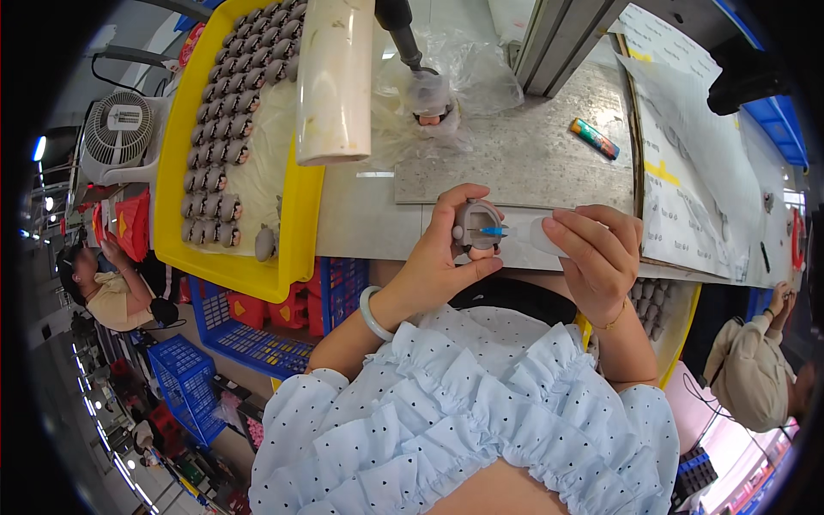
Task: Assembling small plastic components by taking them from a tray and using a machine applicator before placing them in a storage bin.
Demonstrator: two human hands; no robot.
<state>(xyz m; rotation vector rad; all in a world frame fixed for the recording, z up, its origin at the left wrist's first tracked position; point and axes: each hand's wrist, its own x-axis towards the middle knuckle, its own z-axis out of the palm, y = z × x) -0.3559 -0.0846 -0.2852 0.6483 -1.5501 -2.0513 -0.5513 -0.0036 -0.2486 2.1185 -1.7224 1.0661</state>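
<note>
In my left hand [432, 273] is a small grey hollow doll head [475, 215], its open side facing up and a bit of face showing at the lower edge. My thumb and fingers close around it. My right hand [605, 262] grips a whitish squeeze bottle [539, 237] lying nearly level. The bottle's thin blue nozzle [493, 231] points left and reaches over or into the hollow of the head; I cannot tell whether it touches the inside. Both hands are at the near edge of the worktable.
A yellow tray [307, 215] at left holds rows of grey doll heads. A thick white tube [335, 94] stands beside it. Behind my hands, a similar head [429, 117] sits in clear film under a dark rod. A colourful cylinder [594, 138] lies on the metal plate [532, 163]. Other people sit on both sides.
</note>
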